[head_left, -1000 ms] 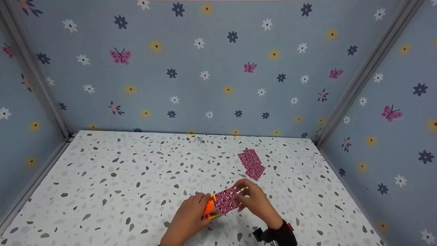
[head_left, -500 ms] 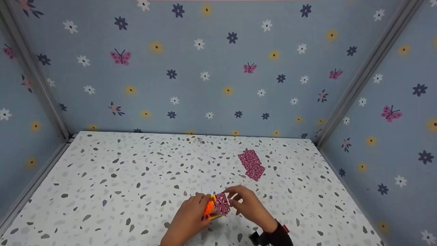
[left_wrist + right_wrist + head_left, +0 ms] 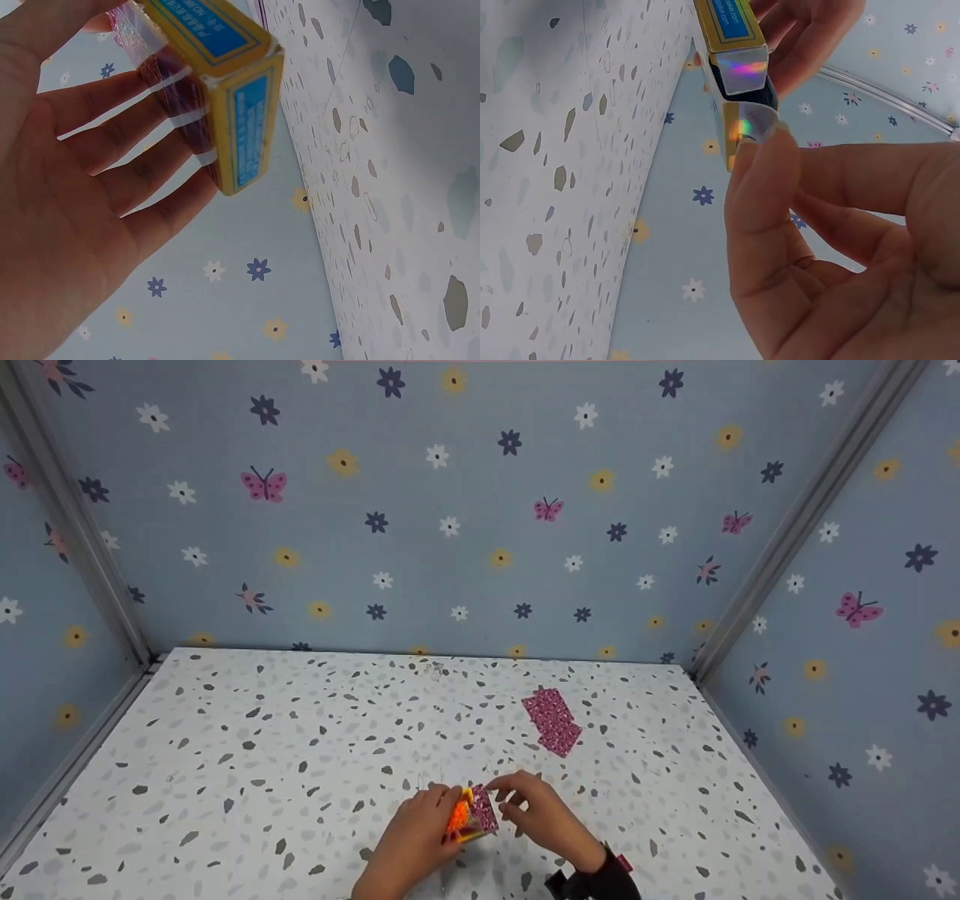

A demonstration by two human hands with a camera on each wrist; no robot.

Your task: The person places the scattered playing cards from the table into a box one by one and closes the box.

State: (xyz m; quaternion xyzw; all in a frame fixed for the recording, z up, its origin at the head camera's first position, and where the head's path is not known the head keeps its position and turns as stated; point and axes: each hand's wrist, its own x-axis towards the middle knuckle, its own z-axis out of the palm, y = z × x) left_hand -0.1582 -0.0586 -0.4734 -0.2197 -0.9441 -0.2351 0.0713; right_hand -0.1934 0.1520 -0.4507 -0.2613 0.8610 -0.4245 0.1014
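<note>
My left hand point(image 3: 416, 832) grips a small yellow and blue playing-card box point(image 3: 241, 124), fingers along one side. In the head view the box's orange face point(image 3: 459, 814) shows beside that hand, and a short length of pink-patterned playing cards point(image 3: 484, 808) shows at its right end. At this end my right hand point(image 3: 544, 814) has its thumb and index finger bent together. The right wrist view shows these fingertips pinching a shiny foil-like flap point(image 3: 754, 120) at the box's open end. A dark gap shows beneath another shiny flap point(image 3: 742, 69).
Several pink-patterned playing cards point(image 3: 551, 720) lie overlapping on the speckled white table point(image 3: 300, 720), beyond the right hand. A blue flowered wall point(image 3: 420, 495) stands along the back edge, with side walls at left and right. A black band point(image 3: 607, 877) is on the right wrist.
The pink-patterned cards have slid left into the box, so a shorter length sticks out. My right hand has moved left and slightly down with them. The left hand has stayed in place.
</note>
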